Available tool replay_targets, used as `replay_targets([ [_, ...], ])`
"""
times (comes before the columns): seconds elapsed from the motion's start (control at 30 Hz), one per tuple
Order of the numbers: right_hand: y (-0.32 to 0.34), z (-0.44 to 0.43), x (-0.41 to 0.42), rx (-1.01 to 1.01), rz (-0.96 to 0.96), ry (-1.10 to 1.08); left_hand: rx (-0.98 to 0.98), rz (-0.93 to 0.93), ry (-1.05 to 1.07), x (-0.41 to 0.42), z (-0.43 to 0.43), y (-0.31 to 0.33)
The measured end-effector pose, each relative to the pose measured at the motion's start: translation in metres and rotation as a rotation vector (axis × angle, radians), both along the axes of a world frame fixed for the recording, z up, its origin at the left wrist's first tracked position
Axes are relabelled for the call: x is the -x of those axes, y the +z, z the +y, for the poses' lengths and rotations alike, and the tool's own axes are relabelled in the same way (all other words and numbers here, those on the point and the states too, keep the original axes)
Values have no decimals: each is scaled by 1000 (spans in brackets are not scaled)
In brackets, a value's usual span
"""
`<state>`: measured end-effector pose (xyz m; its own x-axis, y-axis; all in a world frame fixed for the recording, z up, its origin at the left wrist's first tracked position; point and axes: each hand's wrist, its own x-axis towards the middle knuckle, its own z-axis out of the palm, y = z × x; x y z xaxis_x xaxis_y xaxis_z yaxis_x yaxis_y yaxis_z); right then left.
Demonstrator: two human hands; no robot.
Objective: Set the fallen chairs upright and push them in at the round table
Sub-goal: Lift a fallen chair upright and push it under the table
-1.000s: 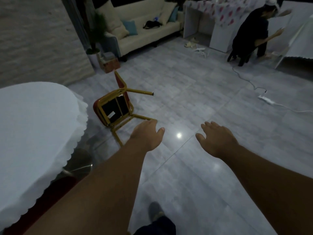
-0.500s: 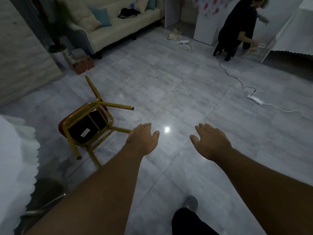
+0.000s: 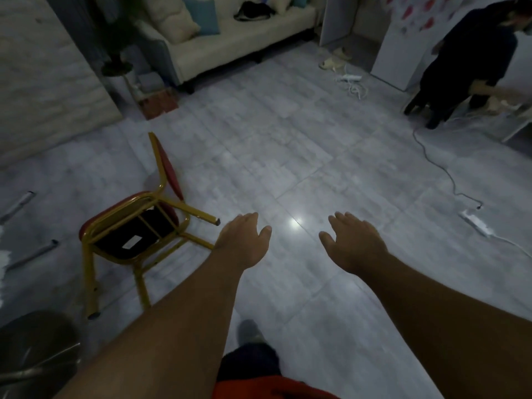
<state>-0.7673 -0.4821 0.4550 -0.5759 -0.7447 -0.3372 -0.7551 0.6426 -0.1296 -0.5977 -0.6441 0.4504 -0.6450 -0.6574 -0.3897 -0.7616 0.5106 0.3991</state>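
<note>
A fallen chair point(image 3: 135, 234) with a gold metal frame and red padding lies tipped on the grey tile floor at the left, its black underside facing me and its legs pointing toward me and to the right. My left hand point(image 3: 243, 244) hovers open just right of one chair leg, not touching it. My right hand point(image 3: 352, 244) is stretched out over bare floor, fingers apart, holding nothing. The round table is nearly out of view; only its dark metal base point(image 3: 37, 352) shows at the bottom left.
A cream sofa point(image 3: 230, 33) and a plant stand point(image 3: 121, 73) line the far wall. A person in black point(image 3: 472, 61) crouches at the far right. A cable with a power strip point(image 3: 475, 226) runs across the floor on the right. My foot point(image 3: 250, 335) is below.
The view has moved forward and to the right, so the white tablecloth has left the frame. The chair appears nearer and lower left. Both hands stay outstretched and empty.
</note>
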Motion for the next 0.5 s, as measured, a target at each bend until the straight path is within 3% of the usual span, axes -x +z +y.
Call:
replay_targets([
  [0.5,-15,-283,226,-35,-34,90,-40,-11,64,216,-265,-20],
])
